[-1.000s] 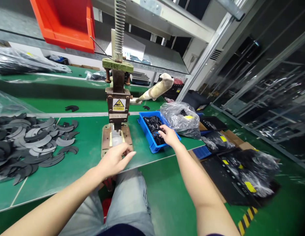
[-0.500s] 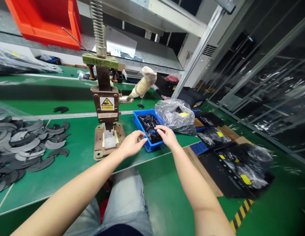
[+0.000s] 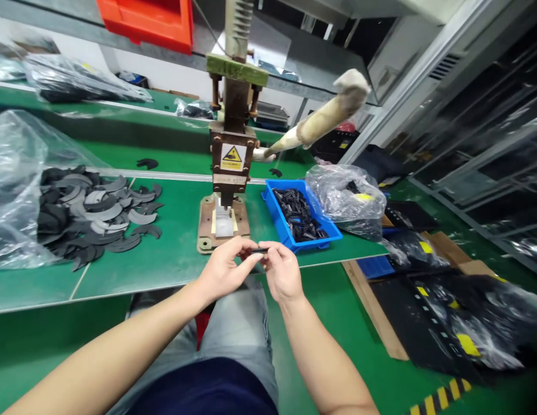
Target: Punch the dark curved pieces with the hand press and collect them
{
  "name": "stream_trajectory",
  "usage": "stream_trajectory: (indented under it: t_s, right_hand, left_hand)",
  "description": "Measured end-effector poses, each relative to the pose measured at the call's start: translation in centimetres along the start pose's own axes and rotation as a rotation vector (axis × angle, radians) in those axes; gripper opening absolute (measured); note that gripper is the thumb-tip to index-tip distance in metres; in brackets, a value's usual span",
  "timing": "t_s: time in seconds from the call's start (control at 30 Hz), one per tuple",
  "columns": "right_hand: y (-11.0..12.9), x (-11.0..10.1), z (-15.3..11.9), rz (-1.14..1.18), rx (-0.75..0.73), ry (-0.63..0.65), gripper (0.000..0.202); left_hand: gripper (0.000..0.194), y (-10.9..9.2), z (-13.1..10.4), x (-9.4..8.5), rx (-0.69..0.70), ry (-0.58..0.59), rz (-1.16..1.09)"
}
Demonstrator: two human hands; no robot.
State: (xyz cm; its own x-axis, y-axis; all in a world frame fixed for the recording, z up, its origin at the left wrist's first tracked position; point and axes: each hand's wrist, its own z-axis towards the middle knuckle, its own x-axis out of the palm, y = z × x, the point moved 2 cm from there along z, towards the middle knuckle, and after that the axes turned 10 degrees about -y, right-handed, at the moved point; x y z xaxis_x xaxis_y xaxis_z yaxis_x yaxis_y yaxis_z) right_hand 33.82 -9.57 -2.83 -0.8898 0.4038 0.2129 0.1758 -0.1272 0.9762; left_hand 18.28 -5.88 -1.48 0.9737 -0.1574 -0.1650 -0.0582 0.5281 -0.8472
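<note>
My left hand [image 3: 230, 266] and my right hand [image 3: 282, 271] meet at the table's front edge, just below the press base. Between their fingertips they pinch a small black part [image 3: 259, 251], mostly covered by the fingers. The hand press [image 3: 233, 155] stands behind my left hand, a pale metal block [image 3: 224, 225] on its base under the ram. To the right of the press, the blue tray [image 3: 280, 216] holds many small black parts.
Curved dark pieces [image 3: 104, 213] lie piled at the left beside a clear plastic bag [image 3: 17, 190]. The press lever [image 3: 320, 121] sticks out to the right. Another plastic bag [image 3: 346, 193] sits behind the tray. A red bin [image 3: 151, 23] hangs above.
My right hand has left the blue tray and come over to my left hand, and both now hold a small black part. The view has turned toward the left.
</note>
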Motion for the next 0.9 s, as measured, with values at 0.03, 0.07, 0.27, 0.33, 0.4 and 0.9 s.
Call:
stream_trajectory:
  t_s: [0.03, 0.07, 0.27, 0.33, 0.4, 0.9]
  right_hand:
    - [-0.4, 0.5, -0.4, 0.016, 0.020, 0.011, 0.033]
    - [-0.7, 0.9, -0.8, 0.028, 0.037, 0.020, 0.033]
    - [-2.4, 2.9, -2.5, 0.048, 0.087, 0.041, 0.031]
    - [-2.8, 3.4, -2.8, 0.049, 0.092, 0.044, 0.031]
    - [-3.0, 3.7, -3.0, 0.044, 0.095, 0.052, 0.031]
    - [-3.0, 4.0, -1.7, -0.152, -0.016, 0.127, 0.025]
  left_hand:
    - [0.017, 0.1, -0.5, -0.9, 0.018, -0.011, 0.032]
    - [0.016, 0.2, -1.1, -1.8, 0.039, -0.018, 0.060]
    - [0.014, 0.4, -3.5, -5.0, 0.162, -0.048, 0.111]
    - [0.015, 0.5, -3.9, -5.6, 0.167, -0.052, 0.111]
    - [0.015, 0.7, -4.1, -6.0, 0.160, -0.050, 0.113]
    - [0.019, 1.9, -2.9, -8.2, 0.301, -0.032, 0.231]
